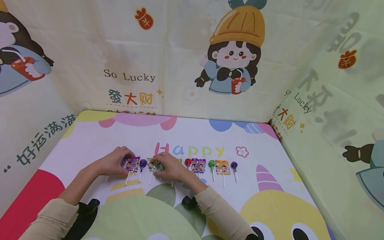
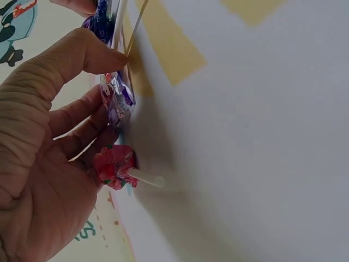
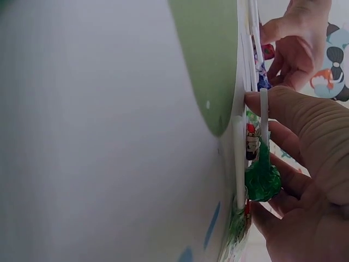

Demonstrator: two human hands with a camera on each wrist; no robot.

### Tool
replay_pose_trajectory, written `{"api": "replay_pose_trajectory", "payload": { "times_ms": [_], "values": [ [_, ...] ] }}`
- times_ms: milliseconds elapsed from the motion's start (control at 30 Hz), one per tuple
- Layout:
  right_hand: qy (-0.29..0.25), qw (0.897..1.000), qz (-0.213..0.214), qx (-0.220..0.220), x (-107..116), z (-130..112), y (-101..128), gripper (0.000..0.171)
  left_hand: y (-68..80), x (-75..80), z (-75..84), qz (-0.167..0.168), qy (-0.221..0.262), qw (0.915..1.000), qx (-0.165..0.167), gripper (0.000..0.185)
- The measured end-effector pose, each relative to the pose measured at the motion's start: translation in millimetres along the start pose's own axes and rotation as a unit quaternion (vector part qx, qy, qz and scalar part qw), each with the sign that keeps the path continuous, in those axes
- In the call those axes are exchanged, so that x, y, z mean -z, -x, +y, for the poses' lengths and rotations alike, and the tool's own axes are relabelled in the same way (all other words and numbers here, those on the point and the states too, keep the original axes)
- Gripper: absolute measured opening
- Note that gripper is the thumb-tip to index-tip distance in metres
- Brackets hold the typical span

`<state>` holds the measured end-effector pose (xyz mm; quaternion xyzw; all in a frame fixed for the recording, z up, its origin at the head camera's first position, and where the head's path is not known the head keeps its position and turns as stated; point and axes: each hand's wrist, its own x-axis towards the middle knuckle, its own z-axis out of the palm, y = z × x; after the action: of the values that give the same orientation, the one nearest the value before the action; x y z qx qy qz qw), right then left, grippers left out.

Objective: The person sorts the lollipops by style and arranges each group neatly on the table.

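While left hand (image 1: 116, 162) grips flat purple lollipop (image 1: 132, 164) and right hand (image 1: 170, 166) flat green lollipop (image 3: 252, 143), light pressure should align both.

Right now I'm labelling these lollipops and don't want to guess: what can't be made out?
Head view: the left hand hides the red ball lollipop that the left wrist view shows.
Head view: print on the orange-wrapped lollipop, too small to read.
Right wrist view: part of the green-wrapped flat lollipop, cut off by the bottom edge.
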<state>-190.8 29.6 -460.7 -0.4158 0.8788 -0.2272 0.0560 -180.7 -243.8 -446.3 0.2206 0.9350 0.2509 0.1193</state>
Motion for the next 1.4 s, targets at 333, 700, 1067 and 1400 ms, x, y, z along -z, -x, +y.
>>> {"api": "replay_pose_trajectory", "payload": {
  "times_ms": [333,700,1067,1400],
  "values": [
    [-0.014,1.0,-0.001,-0.009,-0.4,1.5,0.4,0.043,-1.1,-3.0,-1.9,0.016,0.0,0.9999,-0.005,0.056],
    [-0.021,1.0,-0.001,-0.01,-1.4,1.3,0.7,0.043,-2.1,-3.9,-4.7,0.036,0.007,0.9993,0.0,0.057],
    [-0.023,1.0,-0.002,-0.015,-2.9,2.3,0.1,0.042,-20.3,12.4,-11.0,0.047,0.007,0.9988,0.008,0.057],
    [-0.025,1.0,-0.005,-0.019,-2.8,2.4,-0.1,0.042,-49.2,28.8,-21.4,0.056,-0.014,0.9983,0.012,0.056]
  ]
}}
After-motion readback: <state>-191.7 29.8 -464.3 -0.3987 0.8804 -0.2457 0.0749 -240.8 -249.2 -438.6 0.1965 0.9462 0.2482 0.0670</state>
